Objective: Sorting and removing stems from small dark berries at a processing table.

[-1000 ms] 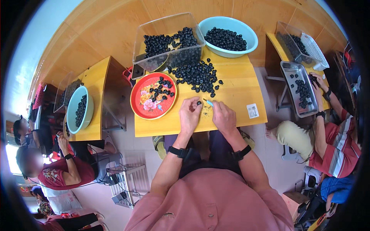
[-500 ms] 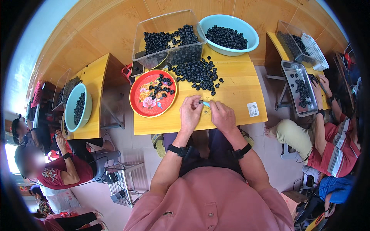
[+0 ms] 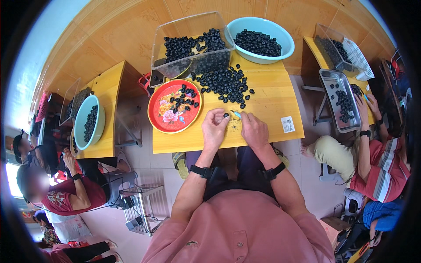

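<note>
Between the fingertips of my left hand [image 3: 214, 128] sits a small round black part [image 3: 226, 115], pinched at the thumb and forefinger. Facing it, my right hand [image 3: 255, 130] grips a small tool with a light blue handle [image 3: 237, 114]; its thin dark tip points at the part, with a slight gap between. Beyond my hands lies a loose pile of similar black parts [image 3: 228, 85], some showing a centre hole. A red flowered tray [image 3: 150, 111] to the left bears several more. Dark crumbs [image 3: 235, 127] are scattered on the yellow table [image 3: 274, 94] between my hands.
A clear plastic bin [image 3: 188, 20] of black parts stands tipped at the back, beside a light blue basin [image 3: 288, 44] full of them. A white label [image 3: 287, 125] sticks near the right edge. Co-workers sit at side tables with a metal tray [image 3: 326, 83] and another basin [image 3: 79, 127].
My right hand has drawn the tool slightly back from the black part, baring its dark tip. My left fingers have shifted a little and show the part more fully.
</note>
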Available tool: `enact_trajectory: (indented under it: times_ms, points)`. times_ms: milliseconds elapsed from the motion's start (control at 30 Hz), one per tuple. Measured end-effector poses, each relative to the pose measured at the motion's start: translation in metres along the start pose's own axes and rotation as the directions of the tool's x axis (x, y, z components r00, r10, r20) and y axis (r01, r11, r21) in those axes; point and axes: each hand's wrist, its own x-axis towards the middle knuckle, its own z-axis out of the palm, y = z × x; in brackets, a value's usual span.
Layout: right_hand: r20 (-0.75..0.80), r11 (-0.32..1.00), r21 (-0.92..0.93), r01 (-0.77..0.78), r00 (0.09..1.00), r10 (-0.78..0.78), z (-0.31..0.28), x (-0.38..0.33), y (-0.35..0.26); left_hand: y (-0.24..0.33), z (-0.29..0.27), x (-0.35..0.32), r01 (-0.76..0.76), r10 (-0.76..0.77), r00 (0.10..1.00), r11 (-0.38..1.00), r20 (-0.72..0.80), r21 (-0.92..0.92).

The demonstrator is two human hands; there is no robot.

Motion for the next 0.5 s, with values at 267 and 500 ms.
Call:
enact_trajectory:
  times_ms: [267,500]
  points:
    - [0.000,1.000,-0.002,0.017,1.000,-0.017,0.000,-0.001,0.000,0.011,-0.006,-0.003,-0.139,0.143,0.989,0.983,-0.029,0.118]
    - [-0.029,1.000,0.003,0.017,0.999,-0.017,0.001,-0.001,0.001,0.055,-0.049,0.038,-0.378,0.509,0.859,0.702,-0.054,0.604]
